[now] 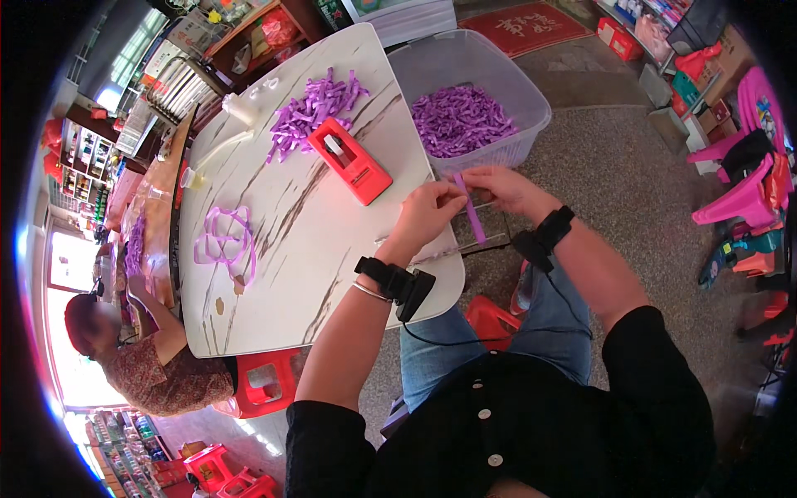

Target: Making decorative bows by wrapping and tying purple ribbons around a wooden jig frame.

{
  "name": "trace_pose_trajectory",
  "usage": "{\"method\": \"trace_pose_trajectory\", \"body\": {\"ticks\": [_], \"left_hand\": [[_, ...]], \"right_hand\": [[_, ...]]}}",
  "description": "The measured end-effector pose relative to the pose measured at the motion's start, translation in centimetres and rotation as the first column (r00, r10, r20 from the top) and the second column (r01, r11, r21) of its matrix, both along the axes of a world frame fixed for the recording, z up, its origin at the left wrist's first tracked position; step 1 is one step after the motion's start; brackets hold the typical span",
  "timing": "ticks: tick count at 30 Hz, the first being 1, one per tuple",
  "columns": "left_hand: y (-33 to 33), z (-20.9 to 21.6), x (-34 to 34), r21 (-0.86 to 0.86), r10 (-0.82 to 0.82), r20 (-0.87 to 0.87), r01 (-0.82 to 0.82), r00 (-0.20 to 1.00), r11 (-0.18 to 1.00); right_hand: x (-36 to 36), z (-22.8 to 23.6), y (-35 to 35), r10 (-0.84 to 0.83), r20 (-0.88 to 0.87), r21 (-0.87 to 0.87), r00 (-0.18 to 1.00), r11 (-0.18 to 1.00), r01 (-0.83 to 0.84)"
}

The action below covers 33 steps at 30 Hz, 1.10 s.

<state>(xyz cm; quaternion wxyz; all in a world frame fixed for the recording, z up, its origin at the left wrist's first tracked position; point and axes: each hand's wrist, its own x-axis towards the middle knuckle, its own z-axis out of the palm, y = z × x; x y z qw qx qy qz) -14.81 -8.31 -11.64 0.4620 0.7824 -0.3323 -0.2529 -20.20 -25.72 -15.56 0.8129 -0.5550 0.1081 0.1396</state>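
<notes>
A narrow purple ribbon strip (474, 217) hangs between my hands, just off the table's right edge. My right hand (508, 191) pinches its upper end between thumb and fingers. My left hand (429, 214) is closed, its fingertips against the strip a little lower down. On the table, a red tape dispenser (374, 179) lies beyond my left hand. Behind it is a heap of folded purple ribbon pieces (292, 124). A clear plastic bin (531, 116) beyond my hands holds many similar purple pieces (465, 122).
The marble-patterned white table (282, 274) bears a loose tangle of purple ribbon (224, 241) and a white bottle (241, 108). At left, another person (158, 365) sits at a wooden table. Red stools (264, 382) stand nearby, with pink chairs (747, 195) at right.
</notes>
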Motion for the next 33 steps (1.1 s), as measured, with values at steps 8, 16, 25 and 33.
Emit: {"method": "trace_pose_trajectory", "body": {"ticks": [8,16,25,33], "left_hand": [[-0.6,0.9,0.0,0.238,-0.089,0.145,0.053,0.985,0.970],[-1.0,1.1,0.3,0.379,-0.184,0.202,0.097,0.962,0.920],[-0.9,1.3,0.0,0.398,-0.167,0.220,0.068,0.961,0.915],[1.2,1.4,-3.5,0.002,0.070,0.299,-0.074,0.952,0.997]], "right_hand": [[-8.2,-6.5,3.6,-0.062,0.121,-0.129,0.991,0.989,0.078],[-10.8,-2.9,8.1,-0.397,0.051,0.178,0.916,0.906,0.383],[-10.9,-2.4,7.9,-0.454,-0.055,0.173,0.889,0.873,0.456],[-10.7,-1.5,7.0,-0.364,-0.079,0.112,0.928,0.922,0.371]]}}
